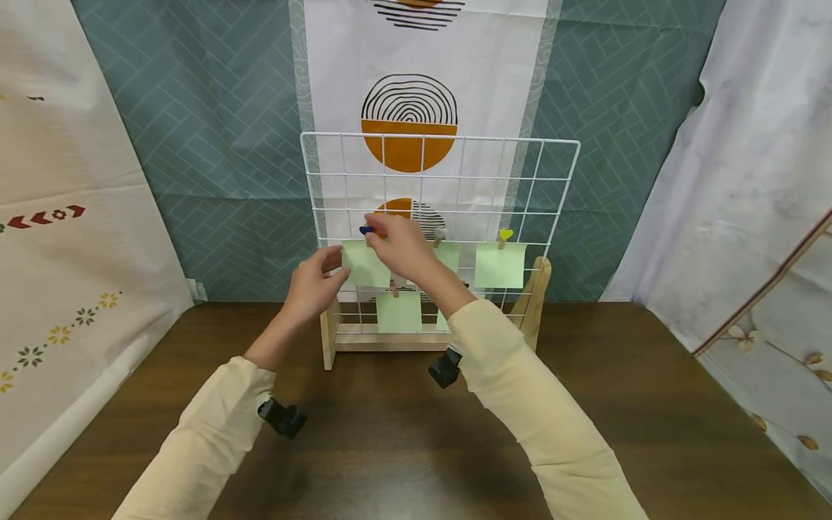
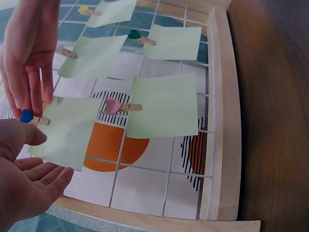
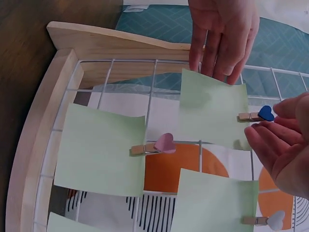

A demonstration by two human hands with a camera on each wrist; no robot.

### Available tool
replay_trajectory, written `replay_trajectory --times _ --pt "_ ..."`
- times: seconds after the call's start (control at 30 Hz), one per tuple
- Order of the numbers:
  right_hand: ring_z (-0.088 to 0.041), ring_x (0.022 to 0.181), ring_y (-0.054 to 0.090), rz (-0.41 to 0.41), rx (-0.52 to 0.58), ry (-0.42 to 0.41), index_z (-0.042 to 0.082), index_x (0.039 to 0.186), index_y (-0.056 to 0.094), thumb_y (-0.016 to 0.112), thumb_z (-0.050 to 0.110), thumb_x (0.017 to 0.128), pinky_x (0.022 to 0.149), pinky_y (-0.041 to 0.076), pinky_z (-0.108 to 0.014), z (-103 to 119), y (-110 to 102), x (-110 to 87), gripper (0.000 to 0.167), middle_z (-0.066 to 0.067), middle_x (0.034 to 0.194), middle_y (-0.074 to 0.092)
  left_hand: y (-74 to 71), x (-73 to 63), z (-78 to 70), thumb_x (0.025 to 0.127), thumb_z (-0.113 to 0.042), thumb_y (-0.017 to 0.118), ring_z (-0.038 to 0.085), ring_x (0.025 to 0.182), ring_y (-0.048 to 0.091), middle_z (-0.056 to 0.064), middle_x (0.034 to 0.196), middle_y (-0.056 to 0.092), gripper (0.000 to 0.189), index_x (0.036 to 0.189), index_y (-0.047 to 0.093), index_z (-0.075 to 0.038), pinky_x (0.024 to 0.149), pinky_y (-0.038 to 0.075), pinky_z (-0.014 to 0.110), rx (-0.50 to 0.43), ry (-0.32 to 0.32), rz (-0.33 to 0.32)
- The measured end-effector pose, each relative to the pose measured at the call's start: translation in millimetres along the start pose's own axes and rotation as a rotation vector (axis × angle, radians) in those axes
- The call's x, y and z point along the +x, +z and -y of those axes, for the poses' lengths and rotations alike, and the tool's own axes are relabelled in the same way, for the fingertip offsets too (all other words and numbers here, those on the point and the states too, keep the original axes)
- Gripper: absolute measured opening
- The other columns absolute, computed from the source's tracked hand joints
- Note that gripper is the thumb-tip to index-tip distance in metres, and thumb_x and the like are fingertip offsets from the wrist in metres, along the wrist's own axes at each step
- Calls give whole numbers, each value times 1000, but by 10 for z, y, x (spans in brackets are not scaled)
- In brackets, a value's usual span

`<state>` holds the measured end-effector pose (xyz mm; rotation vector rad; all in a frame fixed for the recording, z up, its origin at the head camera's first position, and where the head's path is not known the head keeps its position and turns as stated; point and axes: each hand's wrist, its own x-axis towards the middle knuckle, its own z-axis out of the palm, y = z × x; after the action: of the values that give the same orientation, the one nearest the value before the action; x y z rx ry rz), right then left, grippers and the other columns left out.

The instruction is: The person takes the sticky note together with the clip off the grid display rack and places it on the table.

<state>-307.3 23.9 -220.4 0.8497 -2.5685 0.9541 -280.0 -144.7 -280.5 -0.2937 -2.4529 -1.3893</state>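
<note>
A pale green sticky note point(image 1: 366, 266) hangs on the left of a white wire grid point(image 1: 497, 175), under a small wooden clothespin point(image 3: 248, 116) with a blue heart point(image 3: 265, 113). At the note's left edge is my left hand point(image 1: 310, 292), its fingertips touching or very near the paper, fingers loosely extended. My right hand point(image 1: 404, 249) reaches across to the blue heart, its thumb and fingers parted around the clothespin. The heart's face shows uncovered in both wrist views. Contact between the right fingertips and the clothespin is hard to make out.
Several more notes hang from clothespins, including one with a pink heart point(image 3: 164, 143) and one with a yellow heart point(image 1: 505, 235). The grid stands in a wooden base point(image 1: 383, 342) on a dark brown table point(image 1: 383, 433). A patterned cloth point(image 1: 221, 144) hangs behind it.
</note>
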Motion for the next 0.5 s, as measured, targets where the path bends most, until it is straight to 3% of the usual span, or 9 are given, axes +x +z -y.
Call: replay_trajectory --times 0.27,0.5 --pt "-19 107 63 12 -111 25 1 126 63 56 11 98 91 46 -26 11 5 128 31 -9 116 68 -20 12 -42 94 -4 51 38 113 57 27 125 58 41 133 49 9 93 47 45 13 -76 -39" --pt "-19 110 61 46 -128 67 4 127 63 58 16 98 90 47 -27 37 -4 156 32 -8 118 67 -19 36 -36 92 -3 54 36 103 60 26 111 64 31 120 59 11 83 50 40 62 -76 -62"
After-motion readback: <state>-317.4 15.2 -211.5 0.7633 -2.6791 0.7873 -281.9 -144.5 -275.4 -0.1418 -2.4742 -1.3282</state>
